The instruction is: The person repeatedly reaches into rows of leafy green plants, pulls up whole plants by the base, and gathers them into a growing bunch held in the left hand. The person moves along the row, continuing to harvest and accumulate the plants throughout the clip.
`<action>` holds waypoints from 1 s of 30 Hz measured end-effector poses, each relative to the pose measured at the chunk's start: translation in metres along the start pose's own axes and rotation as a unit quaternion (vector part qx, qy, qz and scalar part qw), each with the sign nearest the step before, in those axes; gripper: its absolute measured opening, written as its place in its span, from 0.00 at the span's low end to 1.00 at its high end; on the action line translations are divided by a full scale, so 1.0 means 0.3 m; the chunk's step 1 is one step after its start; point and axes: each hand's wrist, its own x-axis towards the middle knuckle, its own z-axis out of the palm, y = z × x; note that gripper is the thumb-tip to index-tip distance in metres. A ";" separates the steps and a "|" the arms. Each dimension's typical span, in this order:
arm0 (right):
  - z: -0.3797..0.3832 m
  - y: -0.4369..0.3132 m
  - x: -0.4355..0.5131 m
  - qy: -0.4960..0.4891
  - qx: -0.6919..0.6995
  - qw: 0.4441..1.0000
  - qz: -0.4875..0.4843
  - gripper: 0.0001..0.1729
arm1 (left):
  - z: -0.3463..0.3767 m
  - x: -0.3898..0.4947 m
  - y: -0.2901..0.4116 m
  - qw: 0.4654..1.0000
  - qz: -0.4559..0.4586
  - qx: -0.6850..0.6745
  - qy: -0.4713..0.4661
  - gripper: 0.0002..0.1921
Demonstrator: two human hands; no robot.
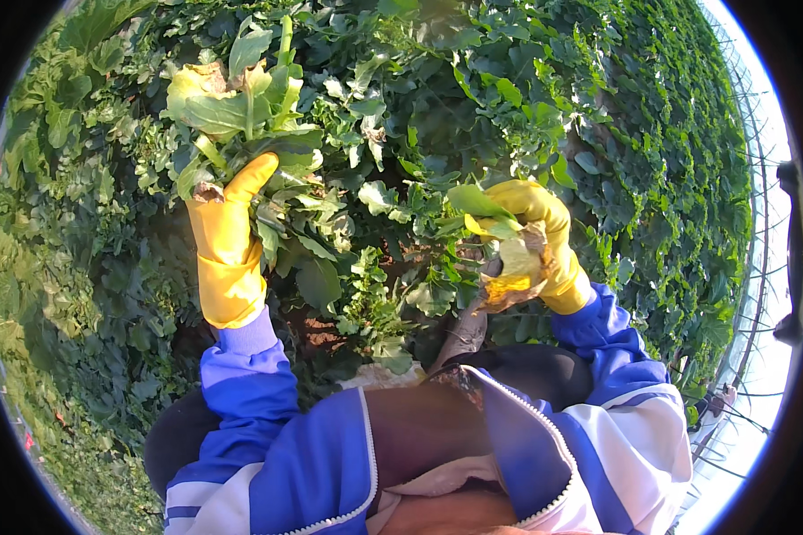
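My left hand (231,231), in a yellow rubber glove, is closed around a bunch of cut or plucked leaves (247,110). Some of these are green with thick pale stalks; others are yellowed with brown, dry edges. My right hand (539,224), gloved in the same yellow, grips a withered leaf (522,264) that hangs yellow and brown below the fingers. A greener leaf piece (482,202) sticks out by its fingertips. Between the two hands stand leafy green plants (375,304) with lobed leaves. The left fingers are mostly hidden behind the bunch.
Dense leafy crop (662,147) spreads on all sides. Bare reddish soil (318,334) shows between plants close to my knees. At the far right runs a pale translucent sheet wall (753,267) with thin ribs, like a greenhouse side.
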 end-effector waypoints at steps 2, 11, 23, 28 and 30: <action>-0.035 -0.062 0.041 0.115 0.157 0.968 0.162 0.13 | -0.008 0.001 -0.003 0.999 0.007 -0.037 -0.038 0.26; 0.386 0.047 0.330 -0.102 -0.247 0.963 0.021 0.14 | 0.052 -0.028 -0.051 0.992 -0.047 -0.059 -0.096 0.26; 0.463 0.651 0.366 -0.608 -0.499 0.566 0.245 0.18 | -0.195 0.056 0.045 0.973 0.020 -0.072 0.217 0.22; 0.607 0.832 0.267 -0.388 -0.172 0.786 0.450 0.22 | -0.181 0.062 0.023 0.980 0.058 -0.064 0.178 0.22; 0.592 0.820 0.252 -0.360 -0.136 0.824 0.416 0.29 | -0.184 0.058 0.029 0.981 0.052 -0.069 0.176 0.22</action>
